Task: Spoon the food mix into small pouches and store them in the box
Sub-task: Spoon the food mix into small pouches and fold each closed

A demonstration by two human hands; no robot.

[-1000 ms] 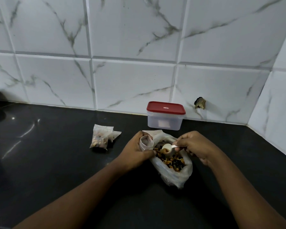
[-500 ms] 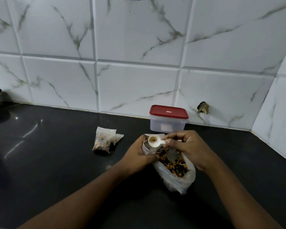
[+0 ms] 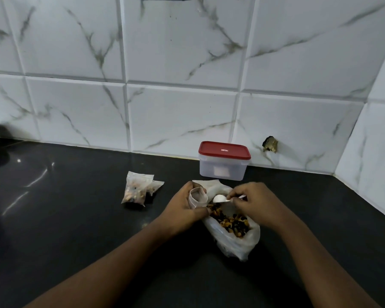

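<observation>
two hands: one left hand and one right hand. one white spoon. three small pouches in all: one open pouch and two filled pouches. one big bag of food mix. one box with one red lid. one bench.

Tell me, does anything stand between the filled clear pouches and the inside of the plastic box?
Yes: the red lid sits shut on the translucent plastic box. The black counter between it and the two filled clear pouches shows nothing else.
</observation>
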